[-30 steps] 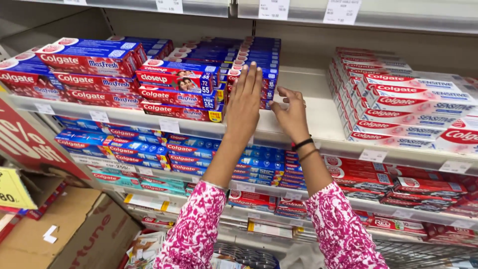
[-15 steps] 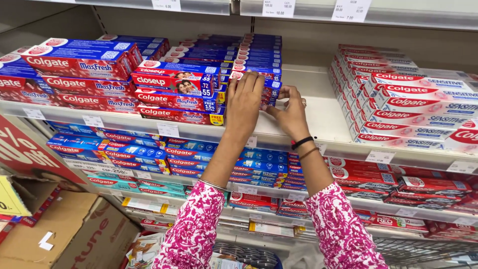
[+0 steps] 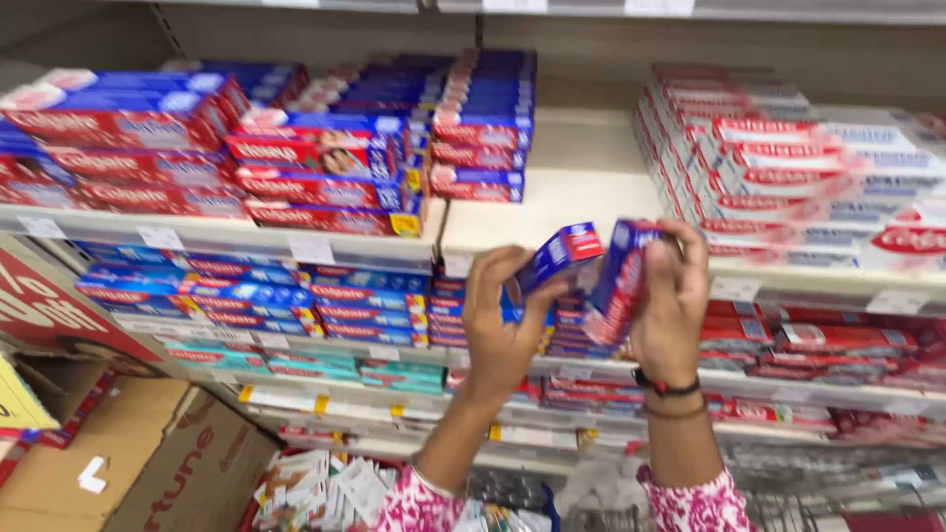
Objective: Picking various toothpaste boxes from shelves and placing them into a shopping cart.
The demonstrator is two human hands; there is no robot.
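Left hand (image 3: 503, 330) pinches one blue-and-red cardboard toothpaste carton (image 3: 560, 256) by its end; right hand (image 3: 670, 315) clasps another (image 3: 621, 276). Risk: end-held carton tips and slips, dropping past white shelf edge (image 3: 581, 222).

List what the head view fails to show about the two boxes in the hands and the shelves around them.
- Left hand box: motion blur smears its face; the fingers hide its lower end.
- Right hand box: its far side is hidden by the palm.
- Top shelf: contents cut off by the upper edge.
- Cardboard carton: cut off by the bottom edge.
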